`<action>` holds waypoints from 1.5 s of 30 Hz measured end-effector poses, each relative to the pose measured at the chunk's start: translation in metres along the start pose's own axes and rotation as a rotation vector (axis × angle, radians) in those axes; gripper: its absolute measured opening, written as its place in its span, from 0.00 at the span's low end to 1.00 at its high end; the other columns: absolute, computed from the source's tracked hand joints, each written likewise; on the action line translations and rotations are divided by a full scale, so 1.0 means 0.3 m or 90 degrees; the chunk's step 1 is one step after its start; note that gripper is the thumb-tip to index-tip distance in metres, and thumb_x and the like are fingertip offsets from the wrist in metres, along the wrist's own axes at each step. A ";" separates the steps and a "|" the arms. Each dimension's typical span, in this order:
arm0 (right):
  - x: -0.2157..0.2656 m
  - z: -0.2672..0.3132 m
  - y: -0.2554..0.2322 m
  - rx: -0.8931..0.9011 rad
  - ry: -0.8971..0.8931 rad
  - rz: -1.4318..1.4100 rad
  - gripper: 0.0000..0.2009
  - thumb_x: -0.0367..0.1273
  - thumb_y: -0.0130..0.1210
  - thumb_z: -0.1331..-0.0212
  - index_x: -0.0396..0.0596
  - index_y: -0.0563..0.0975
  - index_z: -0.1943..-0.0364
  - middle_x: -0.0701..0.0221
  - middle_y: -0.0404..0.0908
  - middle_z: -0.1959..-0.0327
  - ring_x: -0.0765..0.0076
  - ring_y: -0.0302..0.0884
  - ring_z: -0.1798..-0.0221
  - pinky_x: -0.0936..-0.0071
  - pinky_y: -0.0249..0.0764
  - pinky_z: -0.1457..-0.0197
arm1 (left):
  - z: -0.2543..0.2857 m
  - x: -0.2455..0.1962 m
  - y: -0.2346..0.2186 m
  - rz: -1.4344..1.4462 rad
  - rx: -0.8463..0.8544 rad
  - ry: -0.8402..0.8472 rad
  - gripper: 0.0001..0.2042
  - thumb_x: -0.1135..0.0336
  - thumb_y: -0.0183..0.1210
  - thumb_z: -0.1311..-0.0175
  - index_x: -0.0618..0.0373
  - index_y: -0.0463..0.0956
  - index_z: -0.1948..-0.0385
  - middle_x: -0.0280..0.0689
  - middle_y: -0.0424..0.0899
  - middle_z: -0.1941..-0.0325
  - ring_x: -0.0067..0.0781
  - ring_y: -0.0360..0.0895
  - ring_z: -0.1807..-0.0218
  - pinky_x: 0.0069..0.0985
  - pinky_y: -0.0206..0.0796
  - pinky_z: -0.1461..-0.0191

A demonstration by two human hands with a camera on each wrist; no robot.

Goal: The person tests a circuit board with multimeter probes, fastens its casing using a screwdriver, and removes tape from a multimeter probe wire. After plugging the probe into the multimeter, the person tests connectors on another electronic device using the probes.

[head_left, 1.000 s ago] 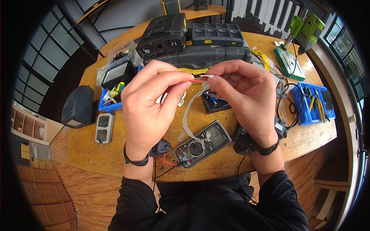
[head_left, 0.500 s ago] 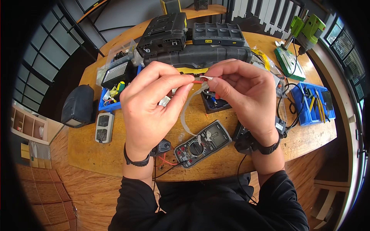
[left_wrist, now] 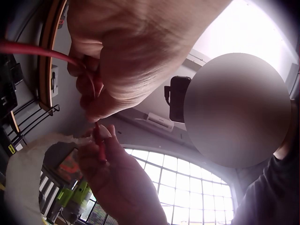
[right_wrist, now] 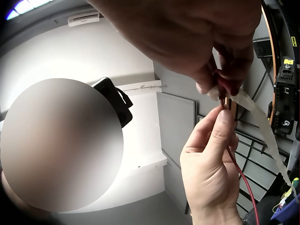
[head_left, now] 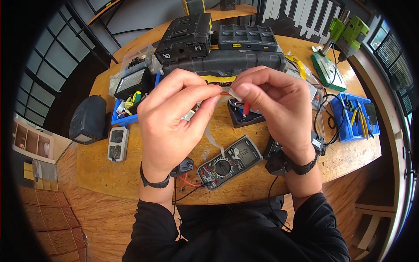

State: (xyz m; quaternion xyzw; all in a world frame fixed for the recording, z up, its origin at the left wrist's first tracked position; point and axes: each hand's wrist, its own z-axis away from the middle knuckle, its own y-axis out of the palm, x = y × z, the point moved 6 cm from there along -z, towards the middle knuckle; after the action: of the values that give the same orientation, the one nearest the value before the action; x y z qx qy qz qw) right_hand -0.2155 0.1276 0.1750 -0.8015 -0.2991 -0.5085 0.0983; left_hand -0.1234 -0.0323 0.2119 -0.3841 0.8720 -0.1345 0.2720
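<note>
My left hand [head_left: 172,113] pinches a thin red wire [right_wrist: 247,180] between thumb and fingertips, close to its end. Opposite it, fingertips nearly meeting, my right hand [head_left: 279,107] pinches a whitish, translucent tape strip [right_wrist: 265,124] at the wire's end. A red sleeve-like piece [head_left: 247,108] shows beneath the right fingers. From the fingers the strip curves down to a grey multimeter [head_left: 229,162] lying on the table, where a scrap of the same whitish material sits beside the screen. The right wrist view shows the tape against the red piece, partly hidden by the right fingers.
A small dark box [head_left: 244,120] with tools lies behind the hands. Black cases [head_left: 185,37] stand at the back, with blue bins [head_left: 355,120] of tools to either side. A green drill stand [head_left: 345,35] is back right. Cables run along the wooden table [head_left: 100,179].
The right thumb and fingers have shifted round the tape, and the red piece now points downward beneath them. The hanging strip sits slightly differently over the multimeter. The left hand has barely moved.
</note>
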 end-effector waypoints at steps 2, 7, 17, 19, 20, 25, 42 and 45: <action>-0.006 0.003 0.006 0.003 0.017 0.024 0.07 0.25 0.70 0.30 0.34 0.87 0.55 0.69 0.91 0.59 0.83 0.83 0.64 0.84 0.79 0.61 | 0.000 0.000 0.000 0.000 0.000 0.002 0.11 0.86 0.73 0.44 0.63 0.91 0.61 0.34 0.85 0.64 0.18 0.80 0.67 0.17 0.70 0.65; -0.002 0.003 0.004 0.013 0.022 0.028 0.07 0.22 0.71 0.34 0.34 0.87 0.55 0.69 0.91 0.58 0.82 0.87 0.59 0.84 0.81 0.57 | 0.001 0.000 0.001 0.010 -0.003 -0.002 0.11 0.86 0.73 0.44 0.62 0.91 0.61 0.34 0.85 0.64 0.19 0.80 0.67 0.17 0.70 0.66; 0.008 0.010 0.007 0.016 0.009 0.077 0.07 0.21 0.72 0.36 0.34 0.87 0.56 0.69 0.91 0.58 0.80 0.88 0.58 0.81 0.85 0.53 | -0.003 -0.008 -0.001 0.005 0.011 0.025 0.11 0.87 0.72 0.45 0.63 0.91 0.62 0.34 0.86 0.64 0.19 0.80 0.67 0.17 0.69 0.66; 0.011 0.015 0.015 0.005 -0.002 0.092 0.07 0.21 0.72 0.37 0.34 0.87 0.57 0.70 0.91 0.58 0.81 0.87 0.58 0.81 0.85 0.53 | -0.004 -0.010 0.000 0.006 0.012 0.032 0.11 0.87 0.72 0.45 0.63 0.91 0.62 0.35 0.86 0.64 0.20 0.80 0.67 0.17 0.69 0.66; 0.014 0.016 0.016 -0.005 -0.014 0.107 0.06 0.21 0.72 0.37 0.35 0.87 0.59 0.70 0.91 0.58 0.81 0.87 0.59 0.81 0.85 0.54 | -0.004 -0.008 -0.002 0.009 0.010 0.030 0.11 0.88 0.72 0.45 0.63 0.91 0.62 0.35 0.86 0.64 0.20 0.80 0.67 0.17 0.69 0.66; 0.019 0.016 0.016 0.002 -0.069 0.131 0.06 0.20 0.72 0.38 0.34 0.87 0.60 0.69 0.91 0.59 0.81 0.87 0.59 0.81 0.85 0.55 | -0.002 -0.006 -0.003 0.020 0.011 0.024 0.11 0.88 0.72 0.45 0.64 0.91 0.62 0.35 0.86 0.64 0.20 0.80 0.66 0.17 0.69 0.66; 0.018 0.002 0.014 0.008 -0.027 -0.007 0.09 0.19 0.72 0.37 0.33 0.87 0.54 0.66 0.89 0.55 0.77 0.86 0.59 0.80 0.84 0.57 | -0.003 0.010 -0.009 0.032 0.004 -0.010 0.10 0.86 0.72 0.43 0.62 0.91 0.62 0.34 0.86 0.64 0.19 0.81 0.66 0.17 0.70 0.66; 0.018 0.000 0.008 -0.005 -0.029 -0.004 0.09 0.18 0.72 0.38 0.31 0.87 0.55 0.65 0.89 0.55 0.77 0.87 0.59 0.79 0.85 0.55 | -0.004 0.010 -0.010 0.037 -0.003 -0.011 0.10 0.85 0.73 0.43 0.62 0.91 0.62 0.34 0.86 0.64 0.19 0.80 0.66 0.17 0.70 0.66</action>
State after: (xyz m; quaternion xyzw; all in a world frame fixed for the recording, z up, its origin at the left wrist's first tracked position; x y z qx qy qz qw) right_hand -0.2126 0.1277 0.1802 -0.8125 -0.3016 -0.4913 0.0864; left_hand -0.1240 -0.0365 0.2132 -0.3602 0.8809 -0.1208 0.2821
